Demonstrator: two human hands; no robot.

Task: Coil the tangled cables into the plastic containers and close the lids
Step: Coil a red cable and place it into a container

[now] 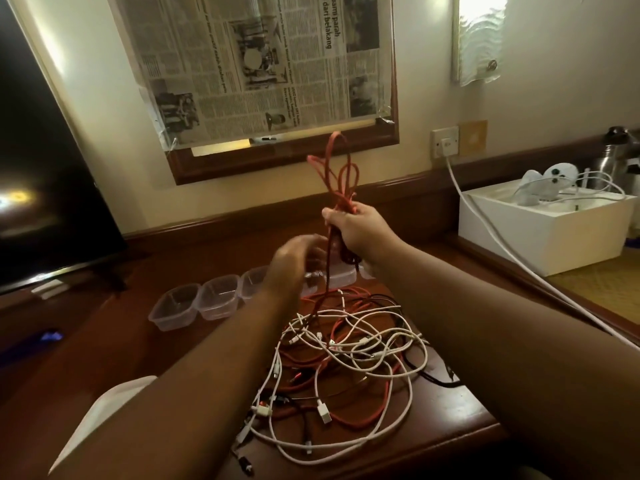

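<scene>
A dark, polished wooden bench (145,292) runs along the wall, with a raised wooden lip at its back; near its front edge lies a tangle of cables (346,362), white, red and black strands crossing over one another; behind the tangle stands a row of clear plastic containers (214,299), lids off, set side by side; at the left stands a dark screen (52,188); at the right sits a white box (543,233); a white sheet (104,410) lies at the front left.
</scene>
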